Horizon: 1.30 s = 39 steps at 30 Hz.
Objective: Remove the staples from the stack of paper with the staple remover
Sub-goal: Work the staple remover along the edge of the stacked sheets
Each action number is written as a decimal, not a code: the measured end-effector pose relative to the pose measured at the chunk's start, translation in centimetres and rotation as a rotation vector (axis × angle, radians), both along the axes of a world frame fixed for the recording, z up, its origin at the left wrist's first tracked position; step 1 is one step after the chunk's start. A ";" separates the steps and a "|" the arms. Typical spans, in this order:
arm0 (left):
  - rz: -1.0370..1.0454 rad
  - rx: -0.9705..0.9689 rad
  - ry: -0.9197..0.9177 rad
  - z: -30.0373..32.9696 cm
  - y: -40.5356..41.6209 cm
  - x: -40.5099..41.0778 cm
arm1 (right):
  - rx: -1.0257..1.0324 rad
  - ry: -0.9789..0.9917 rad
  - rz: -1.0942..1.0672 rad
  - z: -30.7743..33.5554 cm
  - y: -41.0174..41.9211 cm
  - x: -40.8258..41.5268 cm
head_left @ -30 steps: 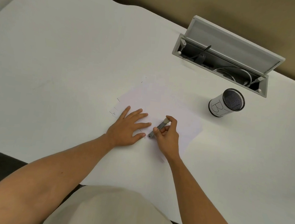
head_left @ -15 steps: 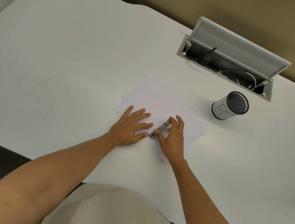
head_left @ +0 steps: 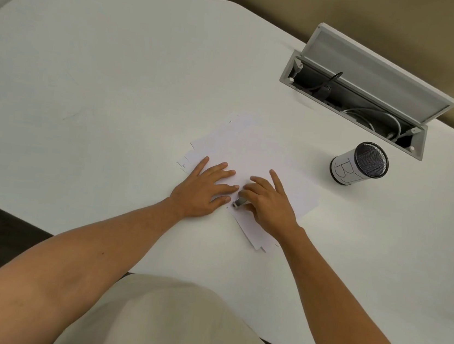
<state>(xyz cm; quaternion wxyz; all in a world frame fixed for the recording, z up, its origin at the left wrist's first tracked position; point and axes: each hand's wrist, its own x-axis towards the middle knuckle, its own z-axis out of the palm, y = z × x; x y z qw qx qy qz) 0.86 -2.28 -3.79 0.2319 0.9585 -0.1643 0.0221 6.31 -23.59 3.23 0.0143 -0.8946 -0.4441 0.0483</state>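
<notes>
A: Since a second ago the right hand point(head_left: 269, 202) is dropping flat over the staple remover point(head_left: 239, 202), hiding most of it.

B: Yep, fingers curling around it on the stack of paper point(head_left: 253, 158). Left hand point(head_left: 203, 189) is lying spread wide, pressing the sheets onto the surface point(head_left: 103, 71). Staples are too tiny to spot.

staple remover point(head_left: 239, 202): mostly hidden under right hand point(head_left: 269, 202) | staples: too small to tell

I see even, soft, diffuse light on the white desk point(head_left: 118, 72); faint shadows fringe both hands. Wide-angle distortion bends the desk edges. Focus is sharp centrally, and the paper point(head_left: 252, 146) nearly washes out.
</notes>
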 end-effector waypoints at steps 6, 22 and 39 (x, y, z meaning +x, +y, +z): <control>0.013 -0.019 0.001 0.2 0.0 0.0 | 0.045 0.018 0.012 -0.4 0.7 -0.3; 0.035 -0.033 -0.011 0.3 -0.2 0.1 | 0.013 0.027 -0.023 -0.6 0.6 -0.6; -0.066 -0.009 0.061 0.9 0.0 0.7 | 0.102 0.105 -0.200 -0.7 -0.6 -2.3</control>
